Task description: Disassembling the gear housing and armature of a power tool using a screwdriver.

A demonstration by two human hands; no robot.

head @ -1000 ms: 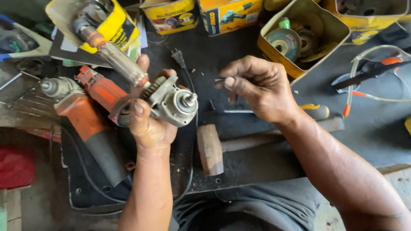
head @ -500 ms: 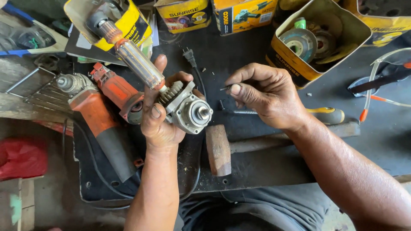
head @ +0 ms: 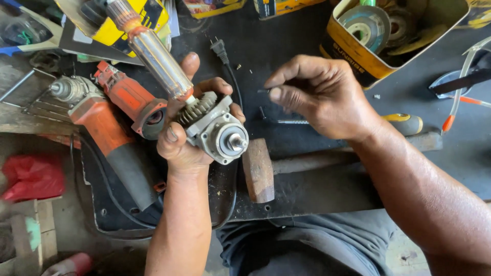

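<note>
My left hand [head: 180,139] grips a grey metal gear head [head: 220,134] of an angle grinder, with its armature [head: 152,53], a shiny cylinder with copper windings, sticking up and to the left. My right hand [head: 323,96] hovers to the right of it, thumb and forefinger pinched on a small dark screw [head: 263,91]. An orange grinder body [head: 134,99] with its open end lies just left of my left hand on the black mat [head: 307,189].
A second orange grinder [head: 97,122] lies at the left. A hammer [head: 258,168] and a yellow-handled screwdriver [head: 404,122] rest on the mat. A yellow tin [head: 348,48] of grinding discs stands at the top right. A black plug [head: 219,47] and loose screws lie above.
My left hand has tilted the gear head so its spindle faces more toward me. My right hand has stayed close by, still pinching the screw.
</note>
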